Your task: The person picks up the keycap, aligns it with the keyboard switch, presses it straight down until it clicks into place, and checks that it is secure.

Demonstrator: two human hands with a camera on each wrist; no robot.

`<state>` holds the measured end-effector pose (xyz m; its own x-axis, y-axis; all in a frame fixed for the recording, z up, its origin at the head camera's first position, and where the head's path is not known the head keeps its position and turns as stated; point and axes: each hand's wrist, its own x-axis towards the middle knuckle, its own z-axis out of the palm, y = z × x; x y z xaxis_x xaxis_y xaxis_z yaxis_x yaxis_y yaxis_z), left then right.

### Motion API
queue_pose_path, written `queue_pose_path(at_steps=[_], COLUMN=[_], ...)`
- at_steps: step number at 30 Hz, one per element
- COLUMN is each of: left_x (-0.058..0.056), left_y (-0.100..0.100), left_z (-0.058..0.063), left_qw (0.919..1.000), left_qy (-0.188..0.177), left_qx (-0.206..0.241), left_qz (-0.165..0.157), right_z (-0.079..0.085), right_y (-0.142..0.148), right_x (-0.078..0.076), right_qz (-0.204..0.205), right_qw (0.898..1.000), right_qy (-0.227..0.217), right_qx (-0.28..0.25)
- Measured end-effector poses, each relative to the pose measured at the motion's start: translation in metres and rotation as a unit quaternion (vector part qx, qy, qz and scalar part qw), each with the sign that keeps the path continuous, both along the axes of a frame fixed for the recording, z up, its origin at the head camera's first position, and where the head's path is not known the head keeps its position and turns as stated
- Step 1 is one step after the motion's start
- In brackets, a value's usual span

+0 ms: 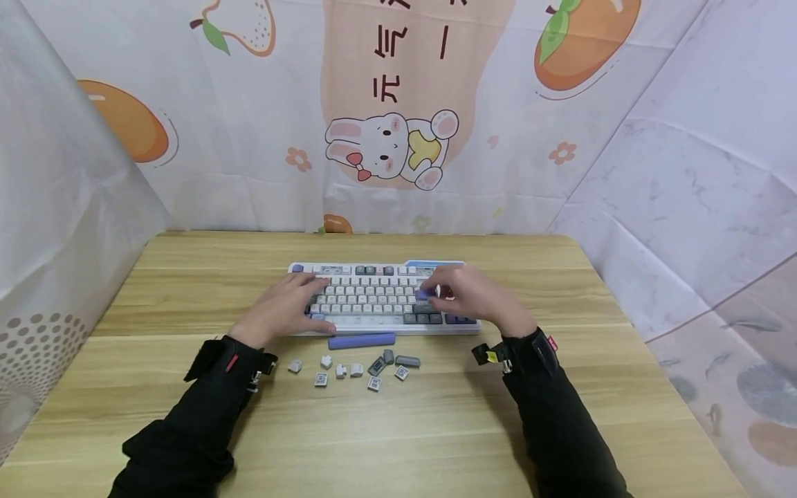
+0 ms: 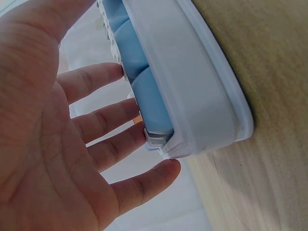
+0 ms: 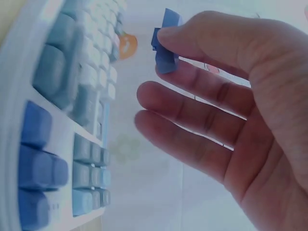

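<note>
A white keyboard [image 1: 364, 300] with white, grey and blue keys lies on the wooden table. Over its left end is my left hand [image 1: 277, 312], its fingers spread along the side edge and the thumb by the front edge. The left wrist view shows those fingertips at the edge beside light blue keys [image 2: 151, 101]. Above the right part of the keyboard, my right hand [image 1: 476, 297] pinches a blue-purple keycap [image 3: 167, 60] between thumb and index finger. Its stem side shows in the right wrist view, and the other fingers extend loosely below it, holding nothing.
A long purple spacebar keycap [image 1: 362, 340] lies just in front of the keyboard. Several loose white keycaps [image 1: 356, 371] and grey keycaps [image 1: 407, 361] are scattered nearer me. Behind the table [image 1: 498, 401] hangs a printed cloth [image 1: 249, 138].
</note>
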<state>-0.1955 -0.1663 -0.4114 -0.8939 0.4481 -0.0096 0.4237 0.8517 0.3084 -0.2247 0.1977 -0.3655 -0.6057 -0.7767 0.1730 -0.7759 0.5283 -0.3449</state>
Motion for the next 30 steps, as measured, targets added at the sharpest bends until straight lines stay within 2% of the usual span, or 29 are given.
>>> queue_pose_path(at_steps=[5, 11, 15, 21, 30], left_x=[0.003, 0.005, 0.001, -0.007, -0.005], left_y=[-0.007, -0.011, -0.007, -0.003, -0.001], left_z=[-0.002, -0.001, 0.001, 0.003, 0.001], left_qw=[1.0, 0.9999, 0.9999, 0.9999, 1.0], left_qy=[0.004, 0.009, 0.006, 0.011, -0.001], left_qx=[0.008, 0.006, 0.008, 0.003, -0.004], left_qz=[0.0, 0.006, -0.004, -0.008, -0.003], right_z=[0.0, -0.01, -0.02, -0.029, -0.037], right_y=[0.0, -0.002, 0.001, 0.003, 0.001], right_x=[-0.01, -0.02, -0.023, -0.029, -0.032], right_qz=[-0.036, -0.053, -0.056, -0.093, -0.119], right_qw=[0.999, 0.998, 0.997, 0.994, 0.99], right_qy=[0.006, 0.038, 0.046, 0.042, 0.048], right_qx=[-0.009, 0.002, 0.015, 0.037, 0.055])
